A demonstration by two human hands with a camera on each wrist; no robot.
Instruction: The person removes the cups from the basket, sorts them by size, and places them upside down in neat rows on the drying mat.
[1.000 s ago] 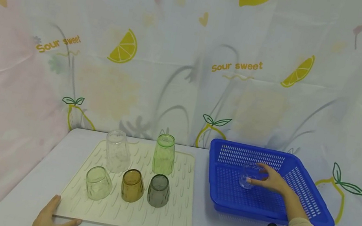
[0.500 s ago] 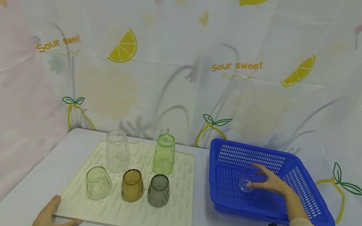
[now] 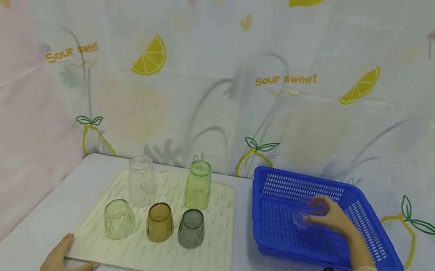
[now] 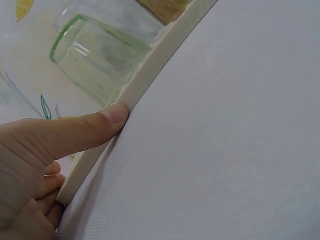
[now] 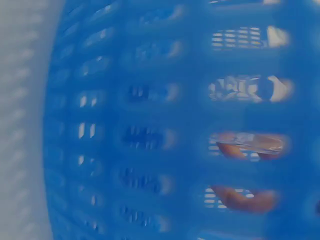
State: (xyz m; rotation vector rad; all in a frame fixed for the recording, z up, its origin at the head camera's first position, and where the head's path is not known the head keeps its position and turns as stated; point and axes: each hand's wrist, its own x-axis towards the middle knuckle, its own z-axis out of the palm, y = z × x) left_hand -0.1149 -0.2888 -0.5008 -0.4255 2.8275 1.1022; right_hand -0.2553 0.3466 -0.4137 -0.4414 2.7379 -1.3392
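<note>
Left hand point(image 3: 64, 264) rests flat-fingered against near corner of ribbed cream mat point(image 3: 162, 260). Right hand point(image 3: 331, 217) curls round clear glass point(image 3: 301, 215), inside perforated blue plastic basket point(image 3: 377, 263). Backdrop point(image 3: 230, 61) print reads "Sour sweet".

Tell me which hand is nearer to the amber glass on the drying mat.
Left. The left hand rests at the mat's near-left corner, a short way in front of the amber glass. The right hand holds a clear glass inside the blue basket, farther off.
</note>
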